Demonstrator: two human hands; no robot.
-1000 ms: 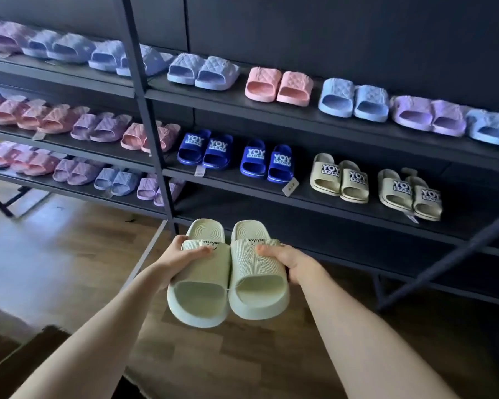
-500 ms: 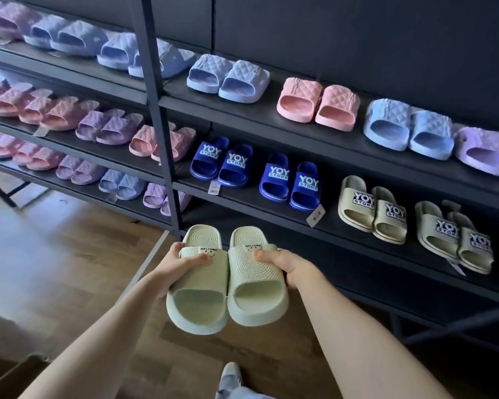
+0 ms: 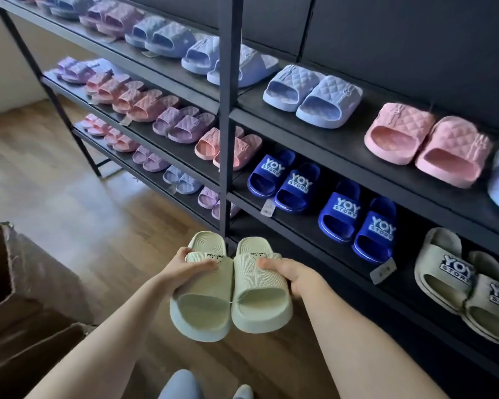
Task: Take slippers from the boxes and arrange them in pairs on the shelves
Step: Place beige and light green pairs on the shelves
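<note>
I hold a pair of pale green slippers side by side in front of me, toes toward me, above the wooden floor. My left hand [image 3: 185, 267] grips the strap of the left green slipper [image 3: 202, 300]. My right hand [image 3: 293, 273] grips the strap of the right green slipper [image 3: 258, 298]. Both straps read WELCOME. They hang just in front of the black shelf post [image 3: 228, 116], below the shelf level that carries two blue YOY STORY pairs [image 3: 283, 182] and a beige pair [image 3: 455, 286].
The black shelving [image 3: 329, 133] holds quilted slippers in pairs: light blue [image 3: 311, 96], pink [image 3: 427, 145], purple and more to the left. An open cardboard box [image 3: 26, 298] stands at my lower left. My leg and foot [image 3: 185, 384] show at the bottom edge.
My view has moved closer to the shelves and swung left; the box and my leg have come into view. Both hands keep the same grip on the green pair.
</note>
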